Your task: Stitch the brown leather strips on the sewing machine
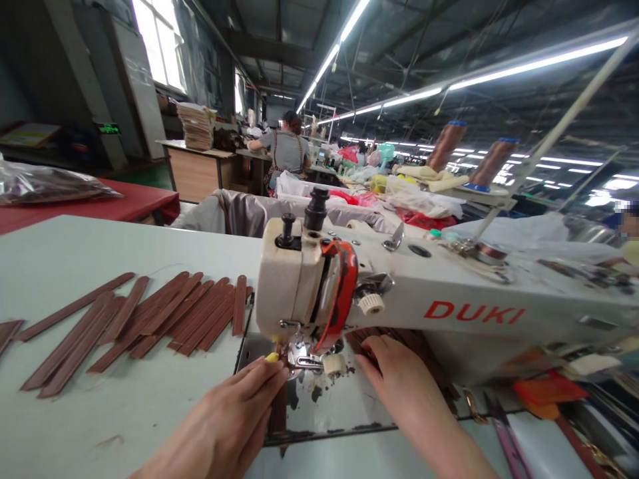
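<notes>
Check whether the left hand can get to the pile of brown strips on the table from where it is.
Probably yes: the left hand sits at the presser foot, and only bare table lies between it and the brown strips.

My one view sits on my head, looking forward and down across the pale table [100,266] from close range. The sewing machine [399,293] fills the centre and runs off toward 3 o'clock. My left hand [224,426] enters at 7 o'clock, my right hand [399,386] at 5 o'clock. Toward 12 o'clock the view reaches far down the workshop, ceiling lights [524,66] included.
</notes>
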Demonstrator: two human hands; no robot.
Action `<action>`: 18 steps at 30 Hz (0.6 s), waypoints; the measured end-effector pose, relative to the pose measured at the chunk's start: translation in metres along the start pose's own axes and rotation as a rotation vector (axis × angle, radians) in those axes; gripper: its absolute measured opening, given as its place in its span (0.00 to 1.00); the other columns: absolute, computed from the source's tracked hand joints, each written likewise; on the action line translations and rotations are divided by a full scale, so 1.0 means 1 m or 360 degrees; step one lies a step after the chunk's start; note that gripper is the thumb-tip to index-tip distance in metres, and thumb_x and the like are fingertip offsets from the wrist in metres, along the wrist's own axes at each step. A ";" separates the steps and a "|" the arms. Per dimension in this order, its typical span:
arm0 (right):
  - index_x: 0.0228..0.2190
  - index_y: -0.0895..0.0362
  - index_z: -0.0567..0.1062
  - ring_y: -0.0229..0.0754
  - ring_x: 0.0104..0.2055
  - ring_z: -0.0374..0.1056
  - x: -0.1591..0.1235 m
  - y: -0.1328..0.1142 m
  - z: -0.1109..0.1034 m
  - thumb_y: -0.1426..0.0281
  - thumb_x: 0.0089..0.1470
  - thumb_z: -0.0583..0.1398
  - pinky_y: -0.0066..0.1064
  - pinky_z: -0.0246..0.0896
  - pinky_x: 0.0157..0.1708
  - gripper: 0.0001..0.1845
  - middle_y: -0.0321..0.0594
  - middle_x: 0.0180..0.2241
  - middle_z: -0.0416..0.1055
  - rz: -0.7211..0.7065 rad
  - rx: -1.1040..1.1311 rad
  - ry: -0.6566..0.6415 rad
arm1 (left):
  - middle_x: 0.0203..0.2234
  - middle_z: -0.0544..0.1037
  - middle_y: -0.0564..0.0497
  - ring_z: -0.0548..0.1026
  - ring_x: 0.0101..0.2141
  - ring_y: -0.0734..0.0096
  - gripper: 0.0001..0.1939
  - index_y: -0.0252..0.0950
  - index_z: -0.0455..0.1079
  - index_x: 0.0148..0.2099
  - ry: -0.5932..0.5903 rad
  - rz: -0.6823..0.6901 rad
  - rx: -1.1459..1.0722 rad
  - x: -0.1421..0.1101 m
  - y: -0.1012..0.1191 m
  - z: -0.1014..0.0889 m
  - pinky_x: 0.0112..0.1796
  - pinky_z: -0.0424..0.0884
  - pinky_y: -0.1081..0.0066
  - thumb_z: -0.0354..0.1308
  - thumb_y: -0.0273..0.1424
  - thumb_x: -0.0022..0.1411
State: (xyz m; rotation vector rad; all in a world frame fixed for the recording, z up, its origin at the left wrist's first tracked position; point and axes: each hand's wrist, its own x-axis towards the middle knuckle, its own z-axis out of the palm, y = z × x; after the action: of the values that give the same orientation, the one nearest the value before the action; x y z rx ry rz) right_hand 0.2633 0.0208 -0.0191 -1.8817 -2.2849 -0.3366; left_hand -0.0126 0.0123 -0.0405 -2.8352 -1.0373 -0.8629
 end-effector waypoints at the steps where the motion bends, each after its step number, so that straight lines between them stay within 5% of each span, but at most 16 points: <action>1: 0.27 0.58 0.73 0.47 0.30 0.71 0.003 0.000 0.000 0.79 0.53 0.59 0.34 0.61 0.29 0.06 0.41 0.27 0.72 -0.0016 -0.0008 -0.0012 | 0.53 0.74 0.46 0.75 0.50 0.67 0.22 0.35 0.61 0.60 0.0000 0.0008 0.0010 0.001 0.001 -0.001 0.54 0.66 0.75 0.47 0.22 0.65; 6: 0.24 0.55 0.71 0.45 0.27 0.72 0.006 -0.004 -0.009 0.80 0.51 0.56 0.33 0.59 0.27 0.10 0.37 0.25 0.72 -0.0049 0.0011 -0.0020 | 0.51 0.74 0.44 0.75 0.49 0.66 0.20 0.33 0.62 0.59 0.0007 -0.0004 -0.0021 0.003 0.004 -0.004 0.54 0.68 0.73 0.45 0.23 0.66; 14: 0.37 0.54 0.70 0.39 0.27 0.74 -0.027 0.016 -0.025 0.69 0.59 0.53 0.28 0.65 0.25 0.06 0.36 0.30 0.76 -0.0196 0.0130 0.0627 | 0.50 0.76 0.44 0.75 0.49 0.63 0.21 0.28 0.65 0.57 -0.0005 0.0104 0.0130 0.006 0.007 -0.006 0.57 0.65 0.70 0.45 0.19 0.63; 18: 0.41 0.52 0.69 0.35 0.27 0.74 -0.032 0.015 -0.029 0.69 0.61 0.55 0.21 0.68 0.29 0.06 0.32 0.32 0.77 -0.0228 0.0229 0.0662 | 0.50 0.75 0.45 0.74 0.49 0.64 0.21 0.31 0.64 0.57 -0.0052 0.0002 0.0052 0.006 0.007 -0.006 0.56 0.66 0.69 0.44 0.19 0.63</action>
State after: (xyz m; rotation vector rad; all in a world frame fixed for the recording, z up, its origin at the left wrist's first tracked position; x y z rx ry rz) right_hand 0.2839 -0.0147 0.0010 -1.4243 -2.0984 -0.5130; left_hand -0.0078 0.0089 -0.0308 -2.8318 -1.0426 -0.7948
